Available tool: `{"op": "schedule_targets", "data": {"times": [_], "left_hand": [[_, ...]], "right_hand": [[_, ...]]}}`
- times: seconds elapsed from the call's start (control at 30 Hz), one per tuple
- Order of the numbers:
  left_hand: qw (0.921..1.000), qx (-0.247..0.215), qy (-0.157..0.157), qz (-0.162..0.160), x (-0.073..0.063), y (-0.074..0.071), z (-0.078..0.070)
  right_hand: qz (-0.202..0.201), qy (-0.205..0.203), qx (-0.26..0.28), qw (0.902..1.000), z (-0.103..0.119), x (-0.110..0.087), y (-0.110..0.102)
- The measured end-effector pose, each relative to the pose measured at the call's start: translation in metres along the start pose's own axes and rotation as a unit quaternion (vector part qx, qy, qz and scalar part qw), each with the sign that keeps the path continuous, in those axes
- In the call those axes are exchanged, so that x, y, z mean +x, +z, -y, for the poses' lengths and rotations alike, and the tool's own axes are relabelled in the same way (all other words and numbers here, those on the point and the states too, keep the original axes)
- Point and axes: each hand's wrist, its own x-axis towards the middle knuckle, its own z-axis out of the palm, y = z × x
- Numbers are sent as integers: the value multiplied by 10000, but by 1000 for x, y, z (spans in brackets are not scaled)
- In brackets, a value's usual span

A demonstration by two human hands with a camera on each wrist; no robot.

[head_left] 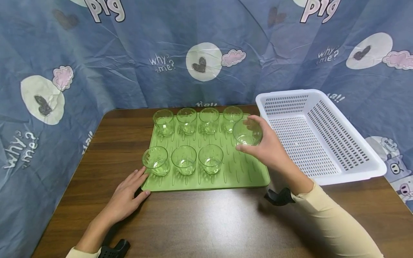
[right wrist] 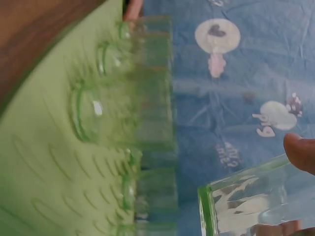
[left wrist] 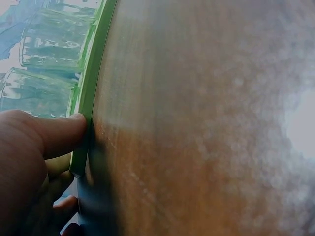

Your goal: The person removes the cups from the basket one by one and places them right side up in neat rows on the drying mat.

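My right hand (head_left: 272, 145) grips a clear glass tumbler (head_left: 247, 135) between thumb and fingers, above the right part of a green ridged drying mat (head_left: 238, 175). The right wrist view shows the held glass (right wrist: 241, 206) tilted, its base toward the mat. My left hand (head_left: 129, 195) rests at the mat's front left corner, fingers along the left side, and its thumb (left wrist: 64, 132) touches the front edge. Other tumblers stand upright on the mat: several in the back row, including a rightmost glass (head_left: 232, 118), and three in front, including a right-hand glass (head_left: 210, 159).
A white perforated plastic basket (head_left: 355, 175) stands right of the mat, its inside bare. The brown wooden table (head_left: 206, 218) extends in front of the mat. A blue patterned cloth (head_left: 129, 71) hangs behind the table.
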Motion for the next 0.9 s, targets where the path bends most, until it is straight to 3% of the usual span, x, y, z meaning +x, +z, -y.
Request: {"op": "schedule_targets", "data": {"times": [0.33,0.6,0.9], "left_hand": [[10000,-23,-33,32,0,-1,-1],[10000,-26,-31,20,0,-1,-1],[10000,-6,-11,-19,0,0,-1]], "right_hand": [[-75,180,-107,9998,-36,-11,30],[305,-98,449,9985,-60,-15,36],[626,-96,237,9977,-68,-15,40]]}}
